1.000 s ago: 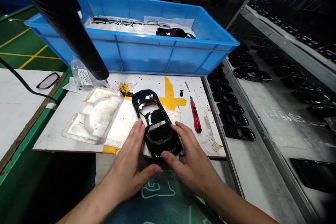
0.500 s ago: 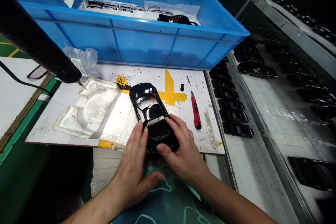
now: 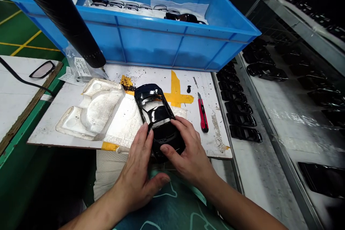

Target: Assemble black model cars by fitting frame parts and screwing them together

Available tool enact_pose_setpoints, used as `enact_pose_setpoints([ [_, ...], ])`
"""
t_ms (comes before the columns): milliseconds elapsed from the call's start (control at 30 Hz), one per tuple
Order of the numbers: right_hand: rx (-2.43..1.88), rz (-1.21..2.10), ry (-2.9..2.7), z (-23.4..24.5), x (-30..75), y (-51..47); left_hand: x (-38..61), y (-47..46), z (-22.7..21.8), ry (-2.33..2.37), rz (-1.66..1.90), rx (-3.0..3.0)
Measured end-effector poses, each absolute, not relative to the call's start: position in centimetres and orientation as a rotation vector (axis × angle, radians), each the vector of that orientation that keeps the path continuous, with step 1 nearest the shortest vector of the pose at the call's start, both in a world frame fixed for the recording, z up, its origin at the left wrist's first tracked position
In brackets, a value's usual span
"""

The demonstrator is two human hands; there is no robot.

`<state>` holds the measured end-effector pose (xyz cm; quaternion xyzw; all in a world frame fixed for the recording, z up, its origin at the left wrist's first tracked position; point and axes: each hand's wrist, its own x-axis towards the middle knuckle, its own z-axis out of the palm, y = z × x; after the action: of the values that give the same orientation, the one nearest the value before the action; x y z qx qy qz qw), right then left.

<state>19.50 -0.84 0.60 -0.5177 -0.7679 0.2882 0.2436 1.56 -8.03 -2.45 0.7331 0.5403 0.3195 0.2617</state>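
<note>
Drawn inward, the left hand (image 3: 137,178) and right hand (image 3: 188,156) clamp their fingers on the glossy black car body (image 3: 157,118), which a slip could scratch against the utility knife (image 3: 202,115) just beyond them.

A green floor (image 3: 16,28) marked with painted yellow lines shows at the upper left, beyond a white-topped bench (image 3: 18,97) edged in green and worn wood. A thick black tube (image 3: 56,14) slants across that corner of the view. To the right, a metal-framed rack (image 3: 280,115) with pale shelves runs away at an angle. The far room sinks into shadow, so its walls are hard to make out.
</note>
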Motion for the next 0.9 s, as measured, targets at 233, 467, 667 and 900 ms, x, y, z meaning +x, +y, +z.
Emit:
enact_pose_setpoints([
  [233, -1.383, 0.762, -2.096, 0.5, 19.7, -0.6, 1.6, -8.0, -2.3, 1.48, 0.868, 1.936],
  [467, -1.356, 0.795, -2.11, 0.7, 19.9, -0.2, 1.8, -7.9, -2.3, 1.485, 0.872, 1.94],
  [667, -1.352, 0.622, -2.208, 0.1, 19.4, -1.0, 1.8, -8.0, -2.2, 1.482, 0.875, 1.943],
  [900, -1.339, 0.591, -2.219, -0.4, 19.2, -1.2, 1.9, -7.9, -1.6, 1.491, 0.854, 1.902],
])
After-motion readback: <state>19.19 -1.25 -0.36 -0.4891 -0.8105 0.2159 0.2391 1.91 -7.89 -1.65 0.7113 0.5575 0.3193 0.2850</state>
